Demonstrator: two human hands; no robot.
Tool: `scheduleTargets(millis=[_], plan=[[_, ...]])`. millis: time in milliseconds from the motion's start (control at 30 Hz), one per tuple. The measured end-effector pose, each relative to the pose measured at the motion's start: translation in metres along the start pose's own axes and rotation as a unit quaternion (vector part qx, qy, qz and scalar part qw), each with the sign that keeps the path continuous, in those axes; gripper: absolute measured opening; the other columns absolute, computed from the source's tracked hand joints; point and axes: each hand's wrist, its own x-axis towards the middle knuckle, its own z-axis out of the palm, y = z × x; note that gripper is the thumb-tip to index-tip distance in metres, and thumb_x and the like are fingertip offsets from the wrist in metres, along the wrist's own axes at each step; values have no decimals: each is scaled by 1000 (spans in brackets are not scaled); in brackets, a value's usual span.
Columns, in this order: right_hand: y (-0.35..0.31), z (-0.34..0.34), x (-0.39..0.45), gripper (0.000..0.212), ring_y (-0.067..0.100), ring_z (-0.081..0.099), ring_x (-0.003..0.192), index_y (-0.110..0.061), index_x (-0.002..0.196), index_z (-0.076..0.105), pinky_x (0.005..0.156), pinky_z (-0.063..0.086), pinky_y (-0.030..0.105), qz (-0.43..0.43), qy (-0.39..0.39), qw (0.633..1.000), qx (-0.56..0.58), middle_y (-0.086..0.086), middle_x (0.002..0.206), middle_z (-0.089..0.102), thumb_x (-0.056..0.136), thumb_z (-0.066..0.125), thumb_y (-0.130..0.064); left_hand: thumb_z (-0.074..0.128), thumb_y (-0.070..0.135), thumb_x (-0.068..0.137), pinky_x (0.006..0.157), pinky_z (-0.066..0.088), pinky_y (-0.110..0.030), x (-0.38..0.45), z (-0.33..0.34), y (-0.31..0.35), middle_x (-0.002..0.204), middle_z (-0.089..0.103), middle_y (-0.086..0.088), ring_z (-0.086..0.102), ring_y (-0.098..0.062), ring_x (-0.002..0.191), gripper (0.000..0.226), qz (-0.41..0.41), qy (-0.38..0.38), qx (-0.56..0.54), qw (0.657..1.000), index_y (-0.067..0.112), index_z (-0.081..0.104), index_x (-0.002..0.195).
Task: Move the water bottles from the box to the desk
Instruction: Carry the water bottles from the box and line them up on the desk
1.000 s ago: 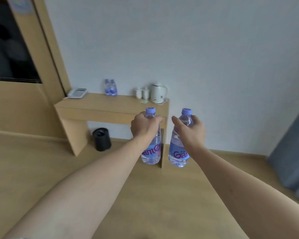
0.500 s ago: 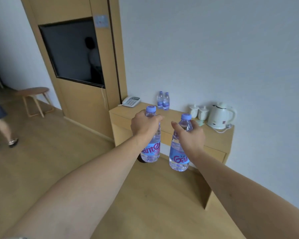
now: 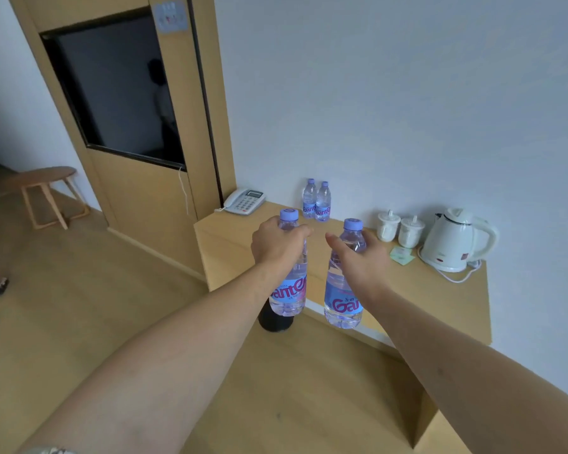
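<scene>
- Plain hotel-type room: pale wall, wood floor, and a light wooden desk [image 3: 440, 299] against the wall, next to a dark screen set in a wood panel.
- Already on the desk: a phone [image 3: 245, 200], two water bottles [image 3: 316, 201] standing touching each other by the wall, two white cups [image 3: 400, 228], and a white kettle [image 3: 453, 240] with its cord trailing.
- The person has both arms out, one bottle each, held in the air in front of the desk and not set down yet.
- The left hand [image 3: 277, 245] is wrapped tight around the shoulder of the left bottle [image 3: 289, 290], just under the purple cap.
- The right hand [image 3: 361, 257] grips the right bottle [image 3: 341, 299] the same way, thumb across the front.
- Both bottles look full and capped, so I'd guess some weight, and thin plastic that dents if squeezed (the label band might be slick). High on the shoulder seems a sensible hold for setting them down upright.
- No box in view, so can't say what's left in it.
- Can't tell if the cups or kettle have anything in them.
- There's a dark bin [image 3: 276, 321] on the floor, under the desk's near edge.
</scene>
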Motion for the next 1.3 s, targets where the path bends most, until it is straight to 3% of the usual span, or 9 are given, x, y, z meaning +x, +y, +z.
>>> scheduleTargets(millis=[167, 267, 367, 533, 667, 767, 933, 1167, 1300], plan=[[-11, 29, 98, 41, -9, 63, 63, -31, 83, 63, 61, 44, 28, -4, 59, 998, -20, -23, 66, 69, 66, 68, -67, 72, 44, 57, 69, 57, -33, 108, 41, 24, 69, 73, 9, 70, -13, 68, 29, 28, -21, 18, 999, 23, 69, 76], [-19, 43, 151, 43, -2, 66, 60, -29, 81, 61, 62, 48, 28, -5, 92, 995, -22, -19, 66, 71, 65, 67, -69, 71, 43, 58, 63, 50, -28, 162, 66, 41, 71, 72, 11, 68, -11, 70, 27, 49, -28, 17, 998, 24, 67, 76], [-16, 53, 194, 43, -2, 66, 59, -27, 81, 61, 60, 45, 28, 10, 118, 993, -17, -17, 66, 71, 65, 68, -67, 71, 42, 61, 70, 54, -30, 206, 91, 44, 77, 72, 12, 70, -13, 76, 25, 55, -53, 17, 997, 26, 68, 80], [3, 70, 256, 39, -14, 59, 60, -26, 80, 60, 56, 37, 25, 38, 138, 989, -45, -30, 62, 64, 69, 68, -63, 70, 37, 72, 79, 57, -34, 269, 131, 21, 81, 74, 10, 70, -12, 79, 18, 51, -82, 23, 995, 26, 68, 85], [25, 83, 310, 42, 1, 62, 63, -26, 80, 61, 58, 39, 26, 56, 147, 986, -49, -15, 64, 67, 65, 67, -65, 69, 35, 76, 83, 55, -33, 322, 161, 2, 86, 74, 10, 69, -13, 84, 16, 34, -85, 37, 995, 29, 68, 90], [40, 90, 357, 39, 3, 62, 65, -25, 77, 61, 57, 37, 25, 49, 148, 987, -48, -15, 63, 66, 66, 68, -62, 69, 36, 77, 79, 51, -29, 364, 191, -4, 88, 73, 11, 68, -13, 86, 9, 39, -87, 43, 995, 34, 64, 84], [67, 99, 443, 35, 9, 64, 72, -25, 80, 61, 62, 42, 28, 53, 141, 987, -62, -10, 72, 69, 69, 69, -57, 72, 44, 76, 75, 53, -27, 434, 253, -14, 90, 73, 4, 69, -17, 85, 25, 44, -119, 56, 990, 24, 68, 91], [111, 106, 542, 32, 17, 64, 81, -20, 90, 62, 73, 49, 33, 101, 95, 985, -99, -6, 82, 68, 74, 75, -45, 74, 45, 82, 60, 39, -16, 510, 334, -35, 75, 63, 11, 60, -4, 70, 28, 51, -198, 99, 974, 23, 58, 87], [145, 107, 563, 32, 18, 65, 83, -17, 91, 62, 76, 51, 35, 139, 84, 981, -102, -3, 86, 68, 75, 77, -41, 74, 45, 84, 61, 41, -21, 528, 366, -69, 77, 61, 5, 58, -9, 71, 31, 48, -241, 137, 960, 22, 53, 85]])
